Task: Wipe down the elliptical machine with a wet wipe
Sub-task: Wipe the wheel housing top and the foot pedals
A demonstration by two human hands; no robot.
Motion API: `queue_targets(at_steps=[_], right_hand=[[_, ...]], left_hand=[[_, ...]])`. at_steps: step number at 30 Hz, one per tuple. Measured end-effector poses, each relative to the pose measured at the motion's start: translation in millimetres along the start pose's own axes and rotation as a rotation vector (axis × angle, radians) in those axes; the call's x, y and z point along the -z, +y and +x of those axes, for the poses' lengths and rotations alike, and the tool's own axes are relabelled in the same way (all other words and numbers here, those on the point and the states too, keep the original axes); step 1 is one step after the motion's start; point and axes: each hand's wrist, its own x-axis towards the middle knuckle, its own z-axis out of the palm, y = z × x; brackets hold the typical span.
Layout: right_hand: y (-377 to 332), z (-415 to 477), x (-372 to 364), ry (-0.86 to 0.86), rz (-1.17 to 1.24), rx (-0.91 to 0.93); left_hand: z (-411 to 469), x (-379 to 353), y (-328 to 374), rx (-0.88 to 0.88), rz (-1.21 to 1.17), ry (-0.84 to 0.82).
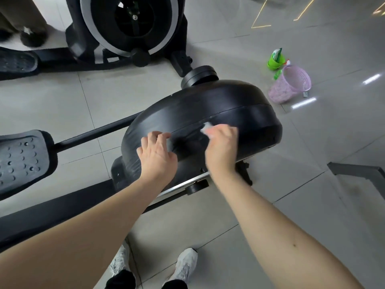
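The elliptical machine's black rounded flywheel housing [218, 101] fills the middle of the view. My right hand [220, 149] is blurred and holds a small white wet wipe [206, 127] against the housing's top near its seam. Only a corner of the wipe shows past my fingers. My left hand [156, 155] rests on the housing's near left side, with the fingers bent over its curve. A black pedal [20, 161] with studs lies at the left on a black bar.
A second elliptical [129, 28] stands at the back left. A lilac basket [291, 84] and a green cup [276, 61] with a wipe pack sit on the tiled floor at the right. Another person's shoe [33, 36] is top left. A grey frame [358, 172] juts in at the right edge.
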Motion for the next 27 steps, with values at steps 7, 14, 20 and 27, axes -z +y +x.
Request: queue_targets(at_steps=[7, 14, 20, 27], right_hand=[[18.2, 37.6, 1.6, -0.145, -0.125, 0.210], [-20.2, 14.9, -26.1, -0.177, -0.176, 0.111], [-18.3, 28.0, -24.8, -0.349, -0.101, 0.246], [0.5, 74.7, -11.4, -0.054, -0.092, -0.275]], left_hand=[[13.1, 12.2, -5.8, 0.046, -0.035, -0.015], [25.1, 17.8, -18.1, 0.110, -0.043, -0.032], [33.0, 19.5, -14.9, 0.111, -0.051, -0.020], [37.5, 23.4, -20.4, 0.112, -0.066, -0.023]])
